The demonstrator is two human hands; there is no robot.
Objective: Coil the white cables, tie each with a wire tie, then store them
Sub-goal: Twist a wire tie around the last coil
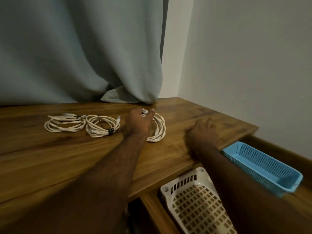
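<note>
left hand [141, 121] pinches a cable coil [157, 128] (connector end); right hand [203, 132] rests curled, empty.

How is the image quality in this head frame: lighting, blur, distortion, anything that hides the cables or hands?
Head view: dim, warm light, no glare; both forearms near the lens go dark and soft; wide-angle bending shows in the table edge and blue basket. The three cable coils stay readable, though the left hand covers part of the right coil; the right hand is slightly blurred.
</note>
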